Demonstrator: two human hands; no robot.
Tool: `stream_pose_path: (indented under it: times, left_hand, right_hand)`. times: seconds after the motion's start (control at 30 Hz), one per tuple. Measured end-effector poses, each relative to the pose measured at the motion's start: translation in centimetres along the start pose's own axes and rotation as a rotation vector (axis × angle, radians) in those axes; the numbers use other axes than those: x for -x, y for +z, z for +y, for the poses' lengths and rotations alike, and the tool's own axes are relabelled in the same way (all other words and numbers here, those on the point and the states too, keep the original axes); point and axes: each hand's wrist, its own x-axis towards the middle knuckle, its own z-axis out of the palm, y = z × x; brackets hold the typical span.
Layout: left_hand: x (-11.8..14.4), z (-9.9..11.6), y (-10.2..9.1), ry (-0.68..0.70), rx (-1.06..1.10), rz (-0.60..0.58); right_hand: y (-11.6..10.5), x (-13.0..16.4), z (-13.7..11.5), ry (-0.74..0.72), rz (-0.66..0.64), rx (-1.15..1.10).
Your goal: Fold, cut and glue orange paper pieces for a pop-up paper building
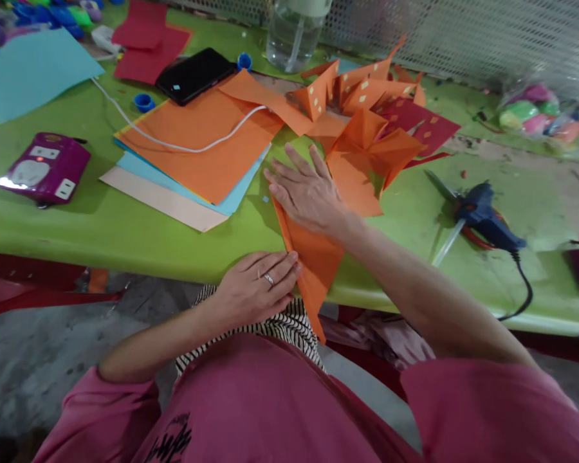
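A folded sheet of orange paper [318, 257] lies at the table's front edge, its pointed lower end hanging over my lap. My right hand [306, 190] is spread flat on the upper part of this sheet, palm down. At the sheet's left folded edge rests my left hand [258, 283], fingers stretched out and their tips touching the paper; a ring shows on one finger. Just beyond my right hand stand a folded orange paper piece [374, 151] and several orange paper shapes with pale yellow squares [367, 87].
Left of my hands lies a stack of orange, blue and pale sheets [207, 148] under a white cable [174, 146]. A black phone [195, 74] and a purple power socket [48, 168] are farther left. A glue gun [485, 215] lies right; a clear bottle [294, 38] stands behind.
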Motion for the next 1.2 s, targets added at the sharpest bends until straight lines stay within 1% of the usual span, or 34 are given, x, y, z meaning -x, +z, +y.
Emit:
stream_pose_path:
  times: [0.07,0.13,0.2,0.27,0.37,0.43,0.5,0.57,0.7,1.0,1.1,1.2]
  left_hand:
    - [-0.4,0.0,-0.4,-0.040,-0.008,-0.063]
    - [-1.0,0.0,-0.7,-0.106,-0.003,-0.134]
    - [-1.7,-0.2,-1.0,-0.168,0.018,-0.182]
    - [-2.4,-0.5,-1.2,-0.215,0.040,-0.207]
    - [-3.2,-1.1,-1.5,-0.282,0.088,-0.224]
    - [-3.4,-1.3,-1.7,-0.310,0.133,-0.227]
    - [-3.4,-1.3,-1.8,-0.314,0.143,-0.225]
    - [-3.3,-1.1,-1.8,-0.321,0.103,-0.231]
    - [-3.3,-0.6,-1.7,-0.345,0.000,-0.269]
    - [-3.1,-0.4,-1.8,-0.304,-0.097,-0.296]
    - [-3.0,-0.7,-1.6,-0.290,-0.085,-0.275]
    - [-3.0,-1.0,-1.4,-0.271,-0.029,-0.224]
  right_hand:
    - [-0.8,0.8,0.4,-0.001,0.016,-0.031]
    - [-2.0,2.4,0.5,-0.015,0.057,-0.092]
    - [-3.2,4.6,0.2,-0.025,0.077,-0.157]
    - [-3.9,7.2,-0.4,-0.028,0.059,-0.203]
    - [-3.7,10.5,-1.5,-0.032,0.055,-0.216]
    - [-3.0,11.7,-2.0,-0.042,0.052,-0.205]
    - [-2.4,12.1,-2.2,-0.058,0.042,-0.194]
    - [-2.1,12.2,-2.2,-0.074,0.032,-0.178]
    - [-2.2,13.0,-2.3,-0.103,0.057,-0.126]
    - [-2.2,18.5,-3.4,-0.104,0.133,-0.029]
    - [-2.6,20.3,-3.7,-0.112,0.158,-0.025]
    - [-3.3,21.4,-3.3,-0.128,0.180,-0.102]
